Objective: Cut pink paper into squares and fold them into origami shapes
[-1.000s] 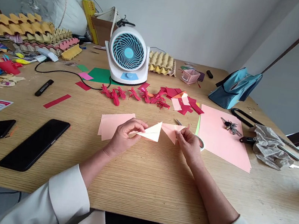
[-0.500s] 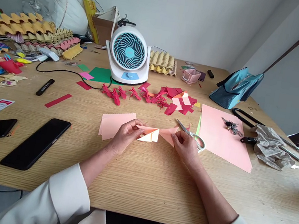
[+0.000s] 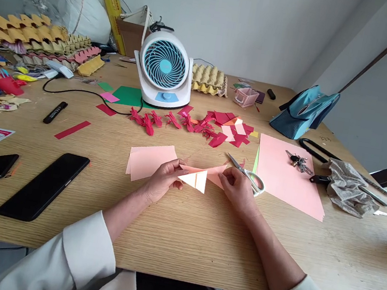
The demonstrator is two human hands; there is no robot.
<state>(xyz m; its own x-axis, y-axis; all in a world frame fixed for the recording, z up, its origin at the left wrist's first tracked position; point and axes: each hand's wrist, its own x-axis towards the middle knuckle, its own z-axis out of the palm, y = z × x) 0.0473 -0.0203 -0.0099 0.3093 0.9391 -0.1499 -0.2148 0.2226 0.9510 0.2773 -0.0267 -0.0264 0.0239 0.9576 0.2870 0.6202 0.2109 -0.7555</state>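
Observation:
Between my hands is a folded piece of pink paper (image 3: 198, 180), creased into triangular flaps, its near face brightly lit. My left hand (image 3: 166, 178) pinches its left end between thumb and fingers. The right end is pinched by my right hand (image 3: 237, 187). White-handled scissors (image 3: 256, 183) lie just beyond my right hand, blades pointing to the upper left. Flat pink paper pieces (image 3: 149, 160) rest on the table behind my left hand. Farther back sits a row of red folded paper shapes (image 3: 172, 120) with loose red paper pieces (image 3: 219, 139) beside it.
Large pink sheets (image 3: 283, 179) with keys (image 3: 299, 162) on top lie at the right, near a grey cloth (image 3: 350, 189). A white fan (image 3: 166, 69) stands at the back. Black phones (image 3: 45, 185), a marker (image 3: 55, 112) and a red strip (image 3: 72, 130) lie left.
The near flap of the pink paper has tipped downward and now shows a bright triangle. Both hands keep their pinch at the two ends. The view has shifted slightly.

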